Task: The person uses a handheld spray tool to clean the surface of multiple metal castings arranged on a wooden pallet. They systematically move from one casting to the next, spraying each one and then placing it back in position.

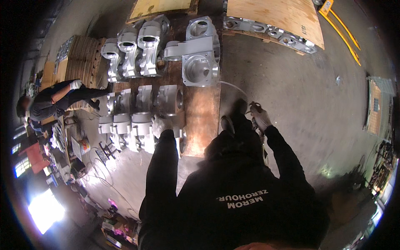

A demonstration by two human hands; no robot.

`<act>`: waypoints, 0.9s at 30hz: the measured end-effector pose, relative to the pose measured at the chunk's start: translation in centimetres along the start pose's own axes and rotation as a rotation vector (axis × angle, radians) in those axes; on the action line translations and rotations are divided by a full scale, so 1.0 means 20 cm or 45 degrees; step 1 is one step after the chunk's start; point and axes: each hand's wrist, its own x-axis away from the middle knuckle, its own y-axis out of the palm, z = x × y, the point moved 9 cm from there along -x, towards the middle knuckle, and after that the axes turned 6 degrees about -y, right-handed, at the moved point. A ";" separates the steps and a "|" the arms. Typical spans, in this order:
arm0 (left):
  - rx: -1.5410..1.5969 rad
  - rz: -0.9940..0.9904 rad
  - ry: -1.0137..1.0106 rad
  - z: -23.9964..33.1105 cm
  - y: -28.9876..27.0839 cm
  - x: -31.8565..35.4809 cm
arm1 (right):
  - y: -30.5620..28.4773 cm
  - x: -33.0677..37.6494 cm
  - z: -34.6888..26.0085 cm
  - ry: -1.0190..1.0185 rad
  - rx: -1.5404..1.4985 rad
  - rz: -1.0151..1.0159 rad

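Directly under left hand (162, 125), grip unclear, silver casting (179, 119); tool (252, 109) gripped in right hand (261, 118).

Factory workshop: rows of metal castings (144, 98), yellow pallet jack (326, 8), bare grey floor (291, 87).

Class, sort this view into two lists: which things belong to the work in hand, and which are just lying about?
Apparently in use:
- left hand, gloved, at the castings
- right hand, gloved, holding a tool
- tabletop under the castings

Apparently just lying about:
- yellow pallet jack
- brown stack
- plywood sheet
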 end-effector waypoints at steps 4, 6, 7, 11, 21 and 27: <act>-0.009 0.113 0.037 -0.02 0.06 -0.06 | 0.20 -0.04 0.02 0.103 -0.076 -0.043; 0.004 0.076 0.031 -0.01 0.05 -0.05 | 0.22 -0.07 0.02 0.075 -0.061 -0.055; 0.043 0.081 0.038 0.00 0.05 -0.03 | 0.18 -0.07 0.03 0.082 -0.058 -0.051; -0.078 -0.024 0.176 0.01 0.14 -0.09 | 0.15 -0.10 0.02 0.163 -0.156 -0.133; -0.395 0.058 0.578 0.17 0.10 0.05 | -0.10 -0.10 0.00 0.099 -0.016 0.036; -0.396 -0.055 0.660 0.21 0.20 -0.04 | 0.03 -0.26 0.08 0.118 -0.081 0.066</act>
